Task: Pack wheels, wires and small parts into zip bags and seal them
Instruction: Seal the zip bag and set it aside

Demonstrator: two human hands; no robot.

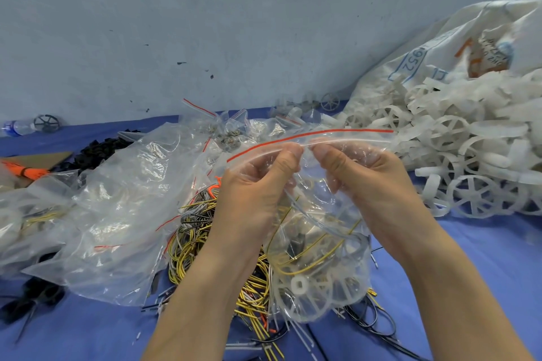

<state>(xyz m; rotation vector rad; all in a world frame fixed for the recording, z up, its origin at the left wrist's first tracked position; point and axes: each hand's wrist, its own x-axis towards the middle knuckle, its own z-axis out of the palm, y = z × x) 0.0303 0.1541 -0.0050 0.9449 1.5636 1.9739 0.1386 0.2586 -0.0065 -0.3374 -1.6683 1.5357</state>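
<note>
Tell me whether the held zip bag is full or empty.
Loaded: the zip bag holds a white wheel and yellow wire.

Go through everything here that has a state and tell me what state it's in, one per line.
Zip bag: held up, loaded with a wheel and wire, both hands pinching its zip strip at the middle.
Left hand: pinching the strip.
Right hand: pinching the strip.
White sack: open, wheels spilling out.
Water bottle: lying on its side.

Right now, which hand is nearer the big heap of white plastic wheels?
Right. The right hand pinches the clear zip bag just beside the heap of white plastic wheels; the left hand pinches it farther away.
</note>
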